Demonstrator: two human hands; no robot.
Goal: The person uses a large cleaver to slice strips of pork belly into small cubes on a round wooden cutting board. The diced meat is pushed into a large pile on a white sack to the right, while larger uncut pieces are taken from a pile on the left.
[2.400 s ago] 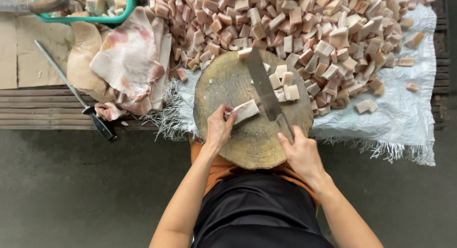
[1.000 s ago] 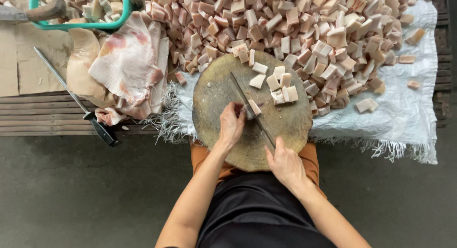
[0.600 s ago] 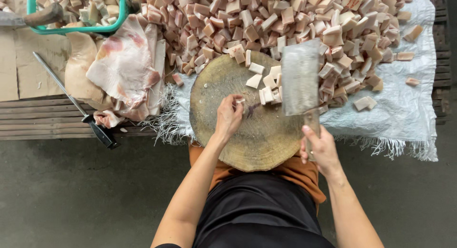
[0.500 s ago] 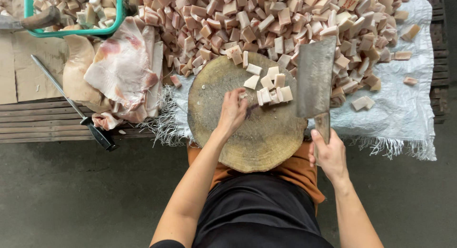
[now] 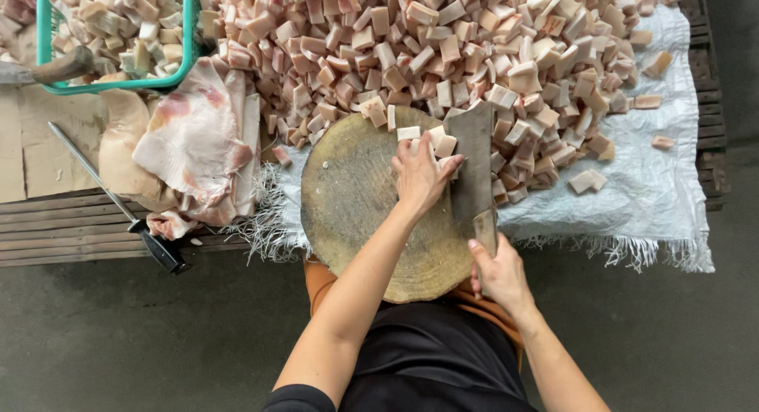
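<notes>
From the head camera, the left hand [image 5: 421, 177] lies flat, fingers spread, on a few cut meat cubes [image 5: 433, 139] at the far edge of the round wooden chopping block [image 5: 356, 198]. About four cubes show around the fingers; any beneath the palm are hidden. The right hand [image 5: 496, 271] is curled shut around the handle of one cleaver [image 5: 472, 171], whose broad blade stands just right of the left hand, against the cubes.

Beyond the block a large heap of meat cubes [image 5: 474, 56], too many to count, covers a white woven sack [image 5: 648, 183] spread over the wooden worktop [image 5: 71, 234]. To the left lie one uncut slab of pork skin and fat [image 5: 194, 139], one green basket [image 5: 188, 40] of more cubes, and one sharpening steel [image 5: 118, 202] with a black handle.

Half a second ago the cleaver was lifted at the block's right edge, away from the left hand; now it is down beside it, and the left hand has shifted onto the cubes.
</notes>
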